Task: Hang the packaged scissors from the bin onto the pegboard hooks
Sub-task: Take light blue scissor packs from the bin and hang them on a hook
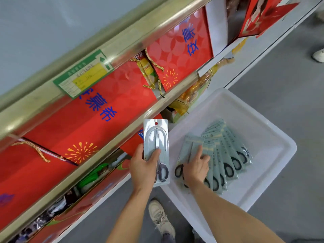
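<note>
A long run of shelving [98, 120] fills the left of the view, stacked with red gift boxes [105, 95]; no pegboard or hooks show anywhere in the picture. On the grey floor beside it sits a white plastic bin [273, 137], and in its bottom a fan of packaged scissors [226, 155] lies overlapping, handle ends toward the person

The step in hand looks like the pick: one pack is out and another is being taken. The left hand [142, 170] is closed around a single scissors pack [156, 148], thumb across the front and fingers behind, holding it upright above the bin's near left edge with its hang hole [156, 123] at the top. The right hand [196, 168] is down inside the bin, fingers spread and pressed flat on the leftmost packs; whether it has gripped one cannot be told

As a judgement, the next move calls for peeling one pack free of the fan without dragging its neighbours, then finding the hooks, which lie out of view, and keeping each hang hole uppermost so that it can slide onto a peg
</note>
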Tool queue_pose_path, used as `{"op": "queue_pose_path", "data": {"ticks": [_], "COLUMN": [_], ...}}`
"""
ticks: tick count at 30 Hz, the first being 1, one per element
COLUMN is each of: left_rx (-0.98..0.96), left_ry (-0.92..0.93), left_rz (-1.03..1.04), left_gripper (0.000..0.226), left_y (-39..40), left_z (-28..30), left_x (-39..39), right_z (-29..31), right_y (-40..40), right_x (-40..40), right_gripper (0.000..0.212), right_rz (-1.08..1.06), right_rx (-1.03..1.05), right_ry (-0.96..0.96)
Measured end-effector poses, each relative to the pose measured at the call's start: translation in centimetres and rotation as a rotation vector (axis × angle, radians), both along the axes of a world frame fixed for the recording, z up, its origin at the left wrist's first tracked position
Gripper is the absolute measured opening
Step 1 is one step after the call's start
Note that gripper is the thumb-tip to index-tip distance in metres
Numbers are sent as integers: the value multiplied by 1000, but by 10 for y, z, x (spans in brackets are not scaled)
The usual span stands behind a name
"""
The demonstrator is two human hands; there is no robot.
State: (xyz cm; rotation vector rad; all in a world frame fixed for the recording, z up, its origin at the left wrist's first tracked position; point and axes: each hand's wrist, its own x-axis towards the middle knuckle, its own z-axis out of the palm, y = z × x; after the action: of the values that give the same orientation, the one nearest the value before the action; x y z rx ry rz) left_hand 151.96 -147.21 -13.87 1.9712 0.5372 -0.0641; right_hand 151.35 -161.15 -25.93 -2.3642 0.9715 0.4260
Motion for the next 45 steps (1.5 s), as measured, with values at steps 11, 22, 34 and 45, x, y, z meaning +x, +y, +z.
{"op": "queue_pose_path", "data": {"ticks": [11,22,34,45], "left_rx": [-216,-190,-123,-101], "left_ry": [-170,-544,-830,-1057], "left_rz": [189,334,451,520], "left_gripper": [31,73,76,73], "left_y": [8,21,80,137], "left_z": [53,193,344,436], "left_x": [-16,-15,13,24], "right_z": [78,253,437,540], "right_y": [-5,-3,48,124], "right_x": [-11,2,41,51], "right_gripper": [52,53,47,46], "right_rz": [-291,-122,88,309], "right_rx": [367,581,960,1141], "right_ry": [-335,-711,-1078,-1204]}}
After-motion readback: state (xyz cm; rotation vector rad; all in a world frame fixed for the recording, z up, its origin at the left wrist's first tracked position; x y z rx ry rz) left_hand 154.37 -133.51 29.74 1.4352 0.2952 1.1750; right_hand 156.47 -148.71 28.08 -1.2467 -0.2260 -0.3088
